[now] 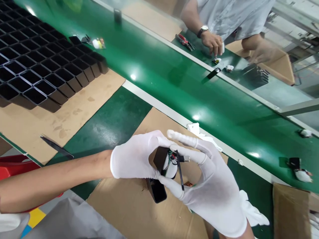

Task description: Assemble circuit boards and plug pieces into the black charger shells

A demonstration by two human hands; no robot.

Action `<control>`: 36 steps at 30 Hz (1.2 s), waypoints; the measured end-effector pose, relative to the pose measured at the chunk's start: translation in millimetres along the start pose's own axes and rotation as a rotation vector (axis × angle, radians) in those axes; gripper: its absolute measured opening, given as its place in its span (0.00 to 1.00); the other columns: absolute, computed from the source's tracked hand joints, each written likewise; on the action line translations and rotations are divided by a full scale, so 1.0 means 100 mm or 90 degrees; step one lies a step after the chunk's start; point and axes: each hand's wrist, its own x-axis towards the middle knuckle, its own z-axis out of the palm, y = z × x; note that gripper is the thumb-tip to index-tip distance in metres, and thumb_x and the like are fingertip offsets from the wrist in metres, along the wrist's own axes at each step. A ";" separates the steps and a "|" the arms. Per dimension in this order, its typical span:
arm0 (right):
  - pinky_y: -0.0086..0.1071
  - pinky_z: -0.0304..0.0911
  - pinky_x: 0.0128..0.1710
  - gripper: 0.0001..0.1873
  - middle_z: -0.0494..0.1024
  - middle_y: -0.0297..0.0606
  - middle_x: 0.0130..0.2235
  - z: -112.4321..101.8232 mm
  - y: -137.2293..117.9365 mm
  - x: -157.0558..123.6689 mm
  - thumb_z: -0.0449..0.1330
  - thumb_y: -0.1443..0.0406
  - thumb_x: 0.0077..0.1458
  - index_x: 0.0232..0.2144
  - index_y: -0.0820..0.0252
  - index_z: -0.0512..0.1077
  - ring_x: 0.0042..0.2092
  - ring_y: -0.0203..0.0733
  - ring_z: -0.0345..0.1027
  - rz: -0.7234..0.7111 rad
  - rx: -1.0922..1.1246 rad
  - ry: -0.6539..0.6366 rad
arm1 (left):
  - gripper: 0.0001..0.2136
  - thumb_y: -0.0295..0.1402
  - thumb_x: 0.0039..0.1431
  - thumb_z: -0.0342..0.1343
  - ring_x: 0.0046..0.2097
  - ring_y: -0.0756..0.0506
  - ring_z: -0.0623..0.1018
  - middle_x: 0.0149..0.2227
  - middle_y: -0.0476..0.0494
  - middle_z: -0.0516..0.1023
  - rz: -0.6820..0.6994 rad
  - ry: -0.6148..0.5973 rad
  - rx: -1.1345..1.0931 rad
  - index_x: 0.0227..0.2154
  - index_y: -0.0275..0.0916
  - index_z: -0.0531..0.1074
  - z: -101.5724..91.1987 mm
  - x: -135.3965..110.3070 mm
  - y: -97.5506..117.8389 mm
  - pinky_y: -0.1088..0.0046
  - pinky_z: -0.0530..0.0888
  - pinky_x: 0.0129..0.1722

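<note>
My left hand, in a white glove, is closed around a black rectangular plastic housing. White parts and coloured wires show at its open end. My gloved right hand pinches a thin black end plate between thumb and finger beside that end; its other fingers are spread. A short metal cylinder sticks out past the plate. Under my hands, a second black housing lies on the cardboard sheet. How far the wired parts sit inside the held housing is hidden.
Rows of black housings stand on cardboard at the left, near black tweezers. A green belt crosses diagonally, carrying small parts. Beyond it, a co-worker's hands handle parts near red pliers. White cloth lies at the right.
</note>
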 end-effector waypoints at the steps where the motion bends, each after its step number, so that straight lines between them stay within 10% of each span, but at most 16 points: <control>1: 0.37 0.80 0.59 0.27 0.82 0.45 0.62 0.00 0.01 -0.01 0.73 0.66 0.58 0.59 0.56 0.74 0.62 0.47 0.79 -0.005 0.006 0.008 | 0.23 0.27 0.42 0.77 0.42 0.45 0.84 0.45 0.51 0.82 0.001 0.001 0.008 0.44 0.45 0.81 0.01 0.00 -0.01 0.69 0.81 0.44; 17: 0.60 0.77 0.64 0.37 0.84 0.43 0.59 -0.06 0.04 -0.02 0.77 0.63 0.52 0.62 0.48 0.72 0.59 0.60 0.82 -0.010 0.033 -0.005 | 0.25 0.29 0.45 0.77 0.41 0.46 0.84 0.43 0.53 0.79 0.058 0.020 0.068 0.46 0.47 0.76 0.00 -0.07 -0.05 0.71 0.79 0.39; 36: 0.50 0.84 0.49 0.42 0.86 0.40 0.55 0.04 0.18 -0.07 0.73 0.67 0.57 0.70 0.42 0.67 0.53 0.55 0.84 -0.035 0.029 -0.008 | 0.18 0.41 0.46 0.77 0.32 0.47 0.79 0.35 0.52 0.76 -0.021 -0.013 0.160 0.38 0.46 0.79 -0.06 0.08 0.11 0.72 0.75 0.31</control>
